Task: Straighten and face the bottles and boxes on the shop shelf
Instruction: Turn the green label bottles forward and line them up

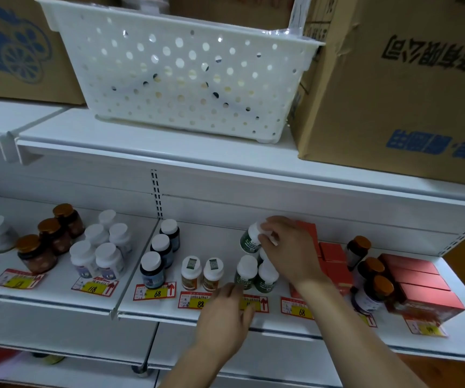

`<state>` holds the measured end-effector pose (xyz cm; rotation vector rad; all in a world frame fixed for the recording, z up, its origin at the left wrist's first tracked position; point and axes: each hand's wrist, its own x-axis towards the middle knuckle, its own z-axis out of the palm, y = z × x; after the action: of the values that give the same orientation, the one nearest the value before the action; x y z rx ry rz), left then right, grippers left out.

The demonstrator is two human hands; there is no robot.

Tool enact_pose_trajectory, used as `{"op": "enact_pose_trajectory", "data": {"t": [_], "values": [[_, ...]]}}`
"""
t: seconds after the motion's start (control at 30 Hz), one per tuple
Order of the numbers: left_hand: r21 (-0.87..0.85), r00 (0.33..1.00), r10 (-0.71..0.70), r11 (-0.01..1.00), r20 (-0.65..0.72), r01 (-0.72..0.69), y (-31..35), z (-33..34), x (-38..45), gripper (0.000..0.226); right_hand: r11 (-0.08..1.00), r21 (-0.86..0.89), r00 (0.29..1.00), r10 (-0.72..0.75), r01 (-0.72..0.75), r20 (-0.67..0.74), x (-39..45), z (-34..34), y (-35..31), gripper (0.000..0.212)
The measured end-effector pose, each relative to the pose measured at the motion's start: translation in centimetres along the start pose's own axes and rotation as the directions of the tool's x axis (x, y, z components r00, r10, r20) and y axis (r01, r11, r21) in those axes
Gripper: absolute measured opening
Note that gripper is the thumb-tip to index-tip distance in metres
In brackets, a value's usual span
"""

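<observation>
the right hand (283, 243) grips a green-labelled bottle (249, 239) by its white cap, fingers curled round the top, holding it tilted above the white shelf (57, 287), just behind two more green bottles (256, 273) standing at the front edge. the left hand (227, 315) lies at the near edge of the shelf with fingers fairly straight, their tips touching the base of the near-left green bottle and covering part of a price tag (253, 303). left of these stand two orange-labelled bottles (202, 273) and a row of dark bottles (160, 252). red boxes (332, 259) sit just right of the right hand.
</observation>
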<state>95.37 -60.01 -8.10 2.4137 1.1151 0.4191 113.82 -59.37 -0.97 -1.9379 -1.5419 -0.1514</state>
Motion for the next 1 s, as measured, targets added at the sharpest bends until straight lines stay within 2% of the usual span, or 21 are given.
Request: {"op": "enact_pose_trajectory", "data": {"t": [0.17,0.23,0.3,0.4,0.7,0.8,0.9,1.0], "values": [[0.226,0.990,0.083,0.968,0.114,-0.108,-1.6,2.5,0.3,0.044,1.000,-0.001,0.991,-0.015,0.015,0.137,0.6,2.5,1.4,0.022],[0.286,0.984,0.096,0.949,0.148,-0.136,-2.0,3.3,0.3,0.056,1.000,-0.012,0.981,-0.015,0.017,0.192,0.7,3.2,1.8,0.019],[0.319,0.980,0.083,0.938,0.179,-0.137,-2.3,4.0,0.2,0.051,1.000,-0.019,0.975,-0.014,0.019,0.224,0.6,3.8,2.1,0.017],[0.333,0.975,0.068,0.933,0.211,-0.137,-2.4,4.2,0.5,0.032,0.999,-0.041,0.972,-0.013,0.023,0.234,0.6,4.4,2.8,0.016],[0.331,0.975,0.076,0.933,0.207,-0.143,-2.6,4.4,0.7,0.013,0.989,-0.065,0.952,-0.107,0.131,0.288,0.4,5.6,4.2,0.014],[0.329,0.978,0.067,0.935,0.198,-0.131,-2.6,4.4,0.7,0.015,0.983,-0.074,0.942,-0.139,0.168,0.306,0.1,5.4,4.4,0.019],[0.346,0.974,0.051,0.930,0.219,-0.127,-2.2,4.3,0.7,0.031,0.977,-0.093,0.946,-0.159,0.192,0.282,0.0,5.0,4.3,0.032],[0.406,0.973,0.033,0.905,0.229,-0.126,-1.8,4.1,1.0,0.036,0.984,-0.144,0.970,-0.064,0.100,0.235,0.0,4.5,5.0,0.033]]}}
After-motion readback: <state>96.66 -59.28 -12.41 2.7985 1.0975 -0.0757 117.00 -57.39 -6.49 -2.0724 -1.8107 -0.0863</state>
